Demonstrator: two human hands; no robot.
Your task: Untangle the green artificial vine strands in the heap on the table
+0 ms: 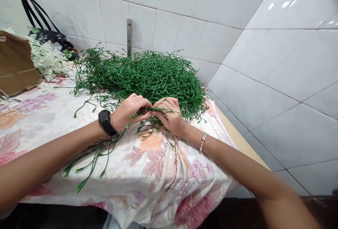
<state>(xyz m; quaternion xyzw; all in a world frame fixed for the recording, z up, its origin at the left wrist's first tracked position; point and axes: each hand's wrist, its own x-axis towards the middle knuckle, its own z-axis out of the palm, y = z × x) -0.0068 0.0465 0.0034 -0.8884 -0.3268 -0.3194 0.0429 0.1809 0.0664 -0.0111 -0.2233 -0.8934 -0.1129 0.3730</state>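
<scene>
A big heap of thin green artificial plant strands (142, 76) lies on a table under a floral cloth (148, 172). My left hand (129, 111), with a black watch on its wrist, is closed in a pinch on a bunch of these green strands (148, 116). My right hand (171, 116), a thin bracelet on its wrist, grips the same bunch right beside it, fingers curled. Both hands meet at the near edge of the heap. More loose strands (92, 158) trail under my left wrist and hang toward the table's front edge.
White artificial flowers (49, 60) and a dark floral bag with black handles (50, 35) sit at the back left, next to a brown cardboard box (16, 67). White tiled walls close in behind and to the right. A metal bracket (129, 37) is fixed on the back wall.
</scene>
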